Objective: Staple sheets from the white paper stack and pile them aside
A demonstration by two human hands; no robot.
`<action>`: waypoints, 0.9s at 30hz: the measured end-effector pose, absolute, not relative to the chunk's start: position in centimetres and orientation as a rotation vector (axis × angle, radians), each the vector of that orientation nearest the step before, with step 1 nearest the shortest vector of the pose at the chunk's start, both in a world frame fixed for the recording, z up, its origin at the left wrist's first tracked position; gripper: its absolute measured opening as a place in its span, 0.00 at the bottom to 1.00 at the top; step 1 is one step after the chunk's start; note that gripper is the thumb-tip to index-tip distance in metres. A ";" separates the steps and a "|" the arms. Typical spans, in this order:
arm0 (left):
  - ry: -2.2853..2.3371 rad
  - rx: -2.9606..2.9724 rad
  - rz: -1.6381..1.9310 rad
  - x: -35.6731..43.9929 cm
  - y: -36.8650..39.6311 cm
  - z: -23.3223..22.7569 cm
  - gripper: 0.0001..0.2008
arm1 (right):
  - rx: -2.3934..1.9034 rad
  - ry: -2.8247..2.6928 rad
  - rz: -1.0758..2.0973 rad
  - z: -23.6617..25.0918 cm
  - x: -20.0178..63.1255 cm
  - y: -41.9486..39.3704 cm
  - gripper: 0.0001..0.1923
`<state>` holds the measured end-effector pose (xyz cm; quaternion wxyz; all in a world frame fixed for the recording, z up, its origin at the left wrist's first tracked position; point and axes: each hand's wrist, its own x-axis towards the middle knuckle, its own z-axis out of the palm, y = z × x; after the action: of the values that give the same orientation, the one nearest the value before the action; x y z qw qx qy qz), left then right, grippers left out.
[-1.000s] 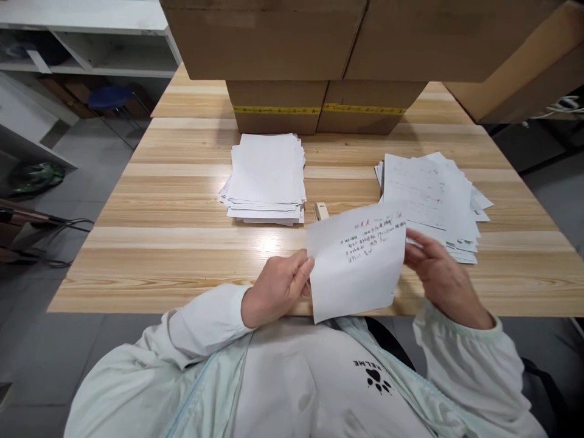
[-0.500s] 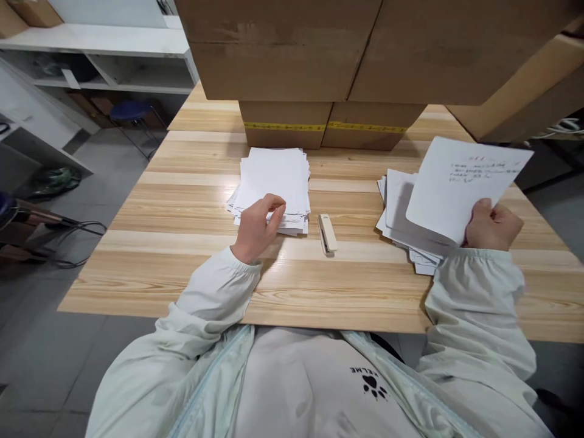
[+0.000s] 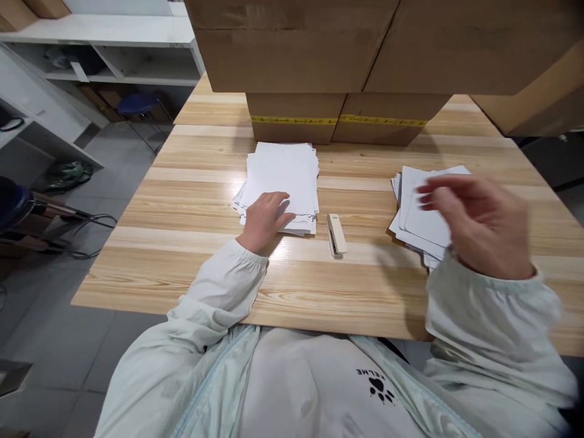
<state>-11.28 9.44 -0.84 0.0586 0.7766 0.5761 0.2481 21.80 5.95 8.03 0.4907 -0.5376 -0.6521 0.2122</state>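
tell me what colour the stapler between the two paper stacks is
Cream or off-white, seen in the head view: the stapler.

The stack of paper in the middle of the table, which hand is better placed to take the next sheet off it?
Probably the left hand: its fingers already rest on the near edge of the middle stack. The right hand is raised, blurred, over the right stack, with the stapler between.

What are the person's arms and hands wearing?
Both arms are in long, puffy sleeves of a very pale mint-green jacket, the left sleeve and the right sleeve, each gathered into a stretchy cuff at the wrist. The left hand and right hand are bare, with no gloves; the right one is blurred. No rings or watch show.
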 end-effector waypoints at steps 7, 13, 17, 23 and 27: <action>1.797 2.429 0.719 -10.9 9.5 -1.3 0.09 | -1.088 -1.642 1.454 4.7 12.5 12.8 0.17; 1.822 2.429 0.742 -10.5 9.3 -1.2 0.12 | -1.137 -1.447 1.559 0.6 10.6 15.4 0.13; 1.838 2.455 0.758 -10.3 9.2 -1.4 0.14 | -1.127 -1.483 1.458 -0.6 10.1 15.2 0.15; 1.817 2.425 0.780 -10.3 9.0 -1.5 0.11 | -1.139 -1.516 1.417 -1.3 10.0 15.3 0.15; 1.822 2.416 0.761 -10.2 8.9 -1.4 0.12 | -1.155 -1.513 1.409 -1.4 9.8 15.3 0.14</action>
<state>-10.18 8.92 -1.36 0.0105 0.7743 0.5838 0.2440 9.81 15.30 -1.36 0.3768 -0.4517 -0.5918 0.5511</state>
